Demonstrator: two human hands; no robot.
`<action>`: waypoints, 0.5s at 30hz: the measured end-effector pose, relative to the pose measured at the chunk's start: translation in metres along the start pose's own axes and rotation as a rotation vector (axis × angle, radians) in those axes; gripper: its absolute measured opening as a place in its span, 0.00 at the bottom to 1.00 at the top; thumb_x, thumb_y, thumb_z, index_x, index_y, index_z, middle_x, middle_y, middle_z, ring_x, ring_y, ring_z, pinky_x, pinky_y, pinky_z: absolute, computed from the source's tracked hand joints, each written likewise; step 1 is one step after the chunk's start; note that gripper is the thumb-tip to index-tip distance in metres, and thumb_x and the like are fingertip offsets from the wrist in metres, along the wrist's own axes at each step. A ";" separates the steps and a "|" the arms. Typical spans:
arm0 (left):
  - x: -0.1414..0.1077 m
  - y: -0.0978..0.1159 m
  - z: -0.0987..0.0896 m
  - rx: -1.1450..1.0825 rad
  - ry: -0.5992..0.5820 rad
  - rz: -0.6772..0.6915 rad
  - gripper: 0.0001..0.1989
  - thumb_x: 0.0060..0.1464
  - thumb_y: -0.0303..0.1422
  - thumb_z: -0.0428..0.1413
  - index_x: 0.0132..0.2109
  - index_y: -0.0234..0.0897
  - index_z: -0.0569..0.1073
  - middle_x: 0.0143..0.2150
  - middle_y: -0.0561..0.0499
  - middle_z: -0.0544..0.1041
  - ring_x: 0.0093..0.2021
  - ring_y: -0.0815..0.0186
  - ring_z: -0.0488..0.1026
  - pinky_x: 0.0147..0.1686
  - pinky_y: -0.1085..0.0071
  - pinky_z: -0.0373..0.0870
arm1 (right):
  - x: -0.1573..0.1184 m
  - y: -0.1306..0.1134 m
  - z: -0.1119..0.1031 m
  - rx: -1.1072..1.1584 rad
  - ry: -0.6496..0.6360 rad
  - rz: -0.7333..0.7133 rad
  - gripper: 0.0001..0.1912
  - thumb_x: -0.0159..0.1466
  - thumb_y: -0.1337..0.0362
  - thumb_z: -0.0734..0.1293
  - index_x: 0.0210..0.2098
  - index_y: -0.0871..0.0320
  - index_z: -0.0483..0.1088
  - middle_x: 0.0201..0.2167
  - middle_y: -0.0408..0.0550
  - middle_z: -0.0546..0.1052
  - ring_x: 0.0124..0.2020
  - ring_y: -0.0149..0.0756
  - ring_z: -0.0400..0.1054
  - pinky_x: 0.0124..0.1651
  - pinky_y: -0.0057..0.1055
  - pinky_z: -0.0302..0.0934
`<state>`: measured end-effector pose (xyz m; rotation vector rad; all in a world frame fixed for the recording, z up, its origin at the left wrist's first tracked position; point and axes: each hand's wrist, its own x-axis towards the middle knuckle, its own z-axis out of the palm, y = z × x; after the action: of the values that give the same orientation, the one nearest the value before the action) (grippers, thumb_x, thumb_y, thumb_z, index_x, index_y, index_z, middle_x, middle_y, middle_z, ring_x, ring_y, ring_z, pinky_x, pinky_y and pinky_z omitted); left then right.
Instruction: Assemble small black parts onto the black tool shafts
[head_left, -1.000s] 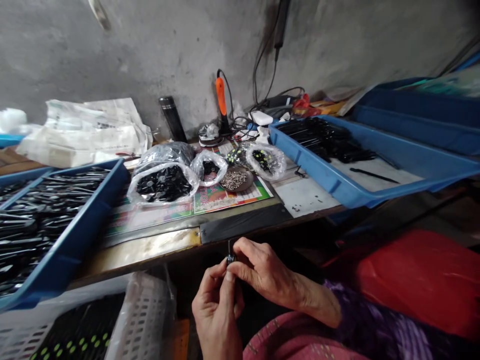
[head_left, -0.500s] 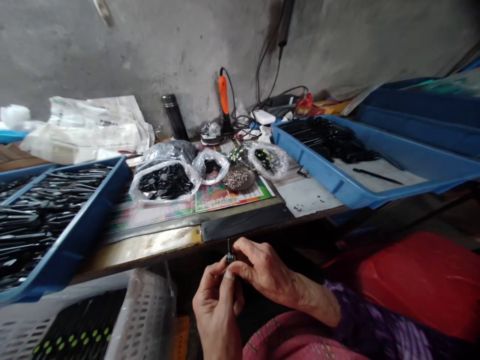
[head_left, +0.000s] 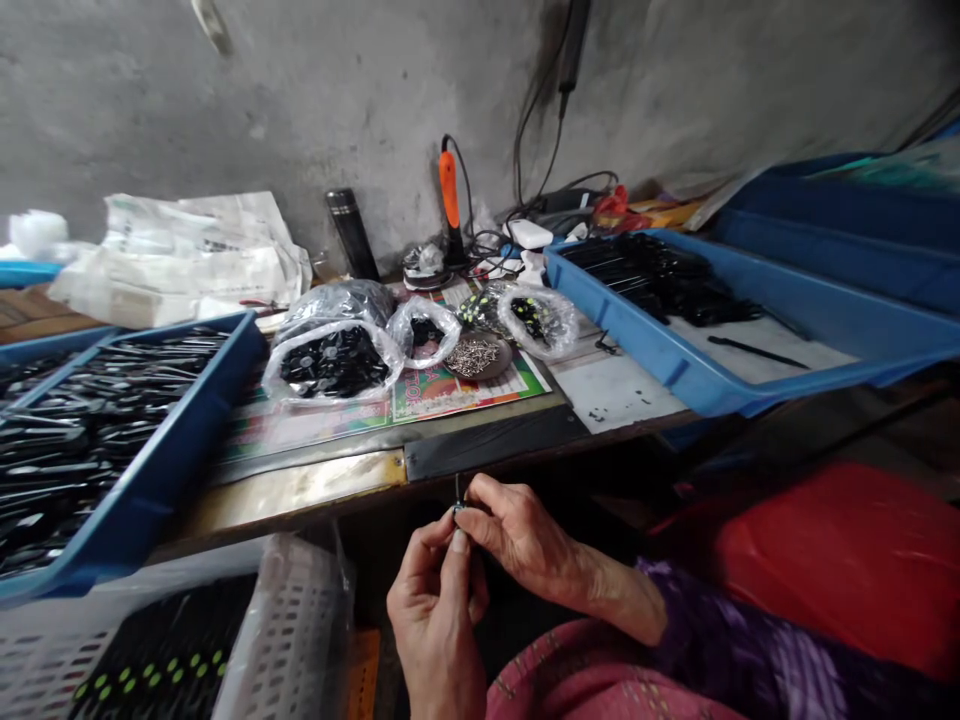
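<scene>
Just off the table's front edge, my left hand (head_left: 439, 610) pinches a small dark part (head_left: 457, 508) between thumb and forefinger. A thin straight shaft sticks up from this part. My right hand (head_left: 536, 545) meets it from the right, thumb and forefinger closed on the same part, so most of it is covered. What exactly the part is stays too small to make out. Beyond my hands, on the table, lie a plastic bag of black pieces (head_left: 334, 362), a smaller bag (head_left: 424, 335), a dish of small screws (head_left: 474, 358) and a bag of black and yellow-green pieces (head_left: 534, 318).
A blue tray (head_left: 191, 420) full of black, thin-ended pieces stands at left, another blue tray (head_left: 720, 375) with long black pieces at right. Below left is a white perforated basket (head_left: 289, 610). An orange-handled tool (head_left: 448, 190) stands near the wall. Something red (head_left: 847, 560) is at right.
The right thumb and fingers have shifted slightly over the small part, covering more of it. The left hand keeps its pinch almost in place.
</scene>
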<state>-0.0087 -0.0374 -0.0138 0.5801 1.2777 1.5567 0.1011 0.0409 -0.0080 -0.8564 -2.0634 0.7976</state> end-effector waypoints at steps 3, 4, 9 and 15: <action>-0.001 0.004 0.003 -0.030 0.029 -0.005 0.21 0.42 0.45 0.69 0.38 0.36 0.76 0.22 0.57 0.67 0.19 0.76 0.58 0.17 0.82 0.59 | -0.001 0.001 -0.002 -0.035 0.028 -0.062 0.24 0.72 0.43 0.53 0.32 0.56 0.59 0.23 0.40 0.65 0.22 0.29 0.60 0.26 0.25 0.52; -0.001 0.005 0.004 -0.034 0.037 -0.003 0.21 0.41 0.45 0.70 0.37 0.36 0.76 0.22 0.57 0.67 0.19 0.76 0.58 0.16 0.82 0.58 | -0.002 0.001 -0.003 -0.066 0.044 -0.092 0.23 0.72 0.43 0.54 0.33 0.56 0.60 0.24 0.40 0.66 0.22 0.29 0.61 0.26 0.25 0.53; -0.001 0.005 0.008 -0.030 0.004 0.016 0.18 0.47 0.43 0.66 0.37 0.33 0.75 0.18 0.59 0.64 0.18 0.77 0.56 0.16 0.82 0.55 | -0.002 0.001 -0.004 -0.241 0.094 -0.199 0.21 0.75 0.51 0.52 0.31 0.57 0.61 0.23 0.41 0.67 0.22 0.29 0.63 0.26 0.26 0.54; -0.003 0.004 0.019 -0.074 0.025 0.054 0.13 0.51 0.39 0.62 0.35 0.32 0.74 0.20 0.58 0.64 0.17 0.77 0.57 0.16 0.80 0.53 | 0.000 0.003 -0.006 -0.253 0.139 -0.198 0.22 0.74 0.50 0.55 0.29 0.56 0.63 0.19 0.39 0.67 0.18 0.28 0.66 0.23 0.25 0.57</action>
<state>0.0071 -0.0315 -0.0027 0.5536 1.2264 1.6534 0.1070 0.0446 -0.0073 -0.8012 -2.1123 0.3649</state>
